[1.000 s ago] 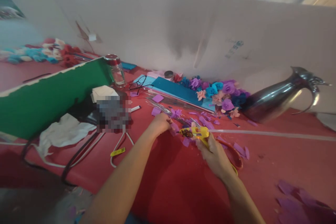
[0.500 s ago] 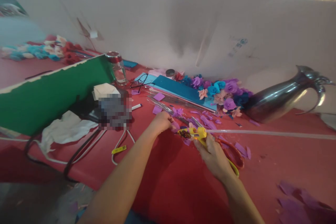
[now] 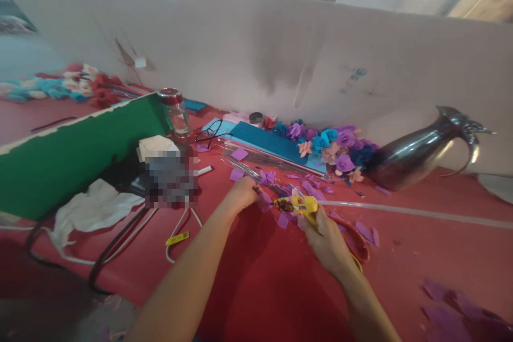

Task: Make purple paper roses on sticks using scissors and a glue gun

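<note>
Between my two hands, low over the red table [image 3: 280, 278], I am bringing a yellow glue gun [image 3: 302, 206] and a purple paper piece [image 3: 264, 200] together. My right hand [image 3: 326, 243] is wrapping its fingers around the glue gun's grip, with the nozzle pointing leftward toward the other hand. My left hand [image 3: 242, 194] is curling closed and pinching the purple paper piece just beside that nozzle; I cannot tell whether nozzle and paper are touching. Trailing rightward from the gun, a clear glue stick [image 3: 401, 210] is lying across the table. Just right of my right hand, red-handled scissors [image 3: 355, 235] are resting flat, with purple scraps [image 3: 366, 231] scattering around them and around both hands. Beyond my hands, a teal sheet [image 3: 276, 144] is lying flat, and a cluster of paper flowers [image 3: 332, 144] in purple, blue and pink is sitting at its right end. Farther right of that cluster, a steel pitcher [image 3: 420, 149] is standing against the white wall [image 3: 256, 59]. Left of my left hand, a green board [image 3: 72, 155] is leaning at a tilt, a white cloth [image 3: 92, 211] is crumpling near it, and a glass jar [image 3: 174, 112] with a red lid is standing behind it. More purple paper [image 3: 460, 310] is piling up well right of my right forearm.
</note>
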A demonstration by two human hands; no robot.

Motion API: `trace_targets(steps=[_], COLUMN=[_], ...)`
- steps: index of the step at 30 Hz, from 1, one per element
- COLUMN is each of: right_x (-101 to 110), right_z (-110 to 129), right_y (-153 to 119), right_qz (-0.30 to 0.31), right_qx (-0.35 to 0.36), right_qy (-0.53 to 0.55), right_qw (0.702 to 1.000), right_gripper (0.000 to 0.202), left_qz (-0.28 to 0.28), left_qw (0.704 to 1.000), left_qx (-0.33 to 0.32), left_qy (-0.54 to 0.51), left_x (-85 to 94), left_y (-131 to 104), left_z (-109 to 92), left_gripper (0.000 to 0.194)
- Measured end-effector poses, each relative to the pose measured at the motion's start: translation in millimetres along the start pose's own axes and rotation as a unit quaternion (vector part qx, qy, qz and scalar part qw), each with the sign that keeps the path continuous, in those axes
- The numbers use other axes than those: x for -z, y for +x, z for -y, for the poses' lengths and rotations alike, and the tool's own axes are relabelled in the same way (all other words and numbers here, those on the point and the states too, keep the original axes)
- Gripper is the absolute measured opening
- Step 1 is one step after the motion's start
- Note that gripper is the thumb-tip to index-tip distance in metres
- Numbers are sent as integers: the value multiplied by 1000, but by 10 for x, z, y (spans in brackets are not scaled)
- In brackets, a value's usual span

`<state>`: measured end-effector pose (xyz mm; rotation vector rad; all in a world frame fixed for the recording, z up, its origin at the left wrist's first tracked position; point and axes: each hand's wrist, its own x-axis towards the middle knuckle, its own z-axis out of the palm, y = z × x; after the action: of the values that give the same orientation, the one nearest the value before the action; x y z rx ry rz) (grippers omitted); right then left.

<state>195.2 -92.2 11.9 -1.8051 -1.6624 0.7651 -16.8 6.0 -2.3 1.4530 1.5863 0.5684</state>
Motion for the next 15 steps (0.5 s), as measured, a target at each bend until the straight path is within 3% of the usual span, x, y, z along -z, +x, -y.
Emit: trace_targets(steps=[5, 9, 12, 15], right_x=[73, 438, 827, 1109], right_z=[-67, -382, -765, -1064], right_y=[40, 211, 360, 398], right_qz=[-18, -68, -111, -123], right_qx=[-24, -86, -173, -196], right_qy=[66, 111, 24, -170], right_qw=[997, 988, 978, 958], right_gripper=[35, 41, 42, 41], left_qz=[6, 6, 19, 33], left_qw=[999, 998, 994, 989], left_qx=[-2, -7, -8, -21], left_qy=[-36, -59, -105, -145], left_x=[0, 54, 90, 78], left_y=[-14, -113, -211, -257], left_z=[2, -100, -208, -271], left_gripper=[15, 9, 7, 12])
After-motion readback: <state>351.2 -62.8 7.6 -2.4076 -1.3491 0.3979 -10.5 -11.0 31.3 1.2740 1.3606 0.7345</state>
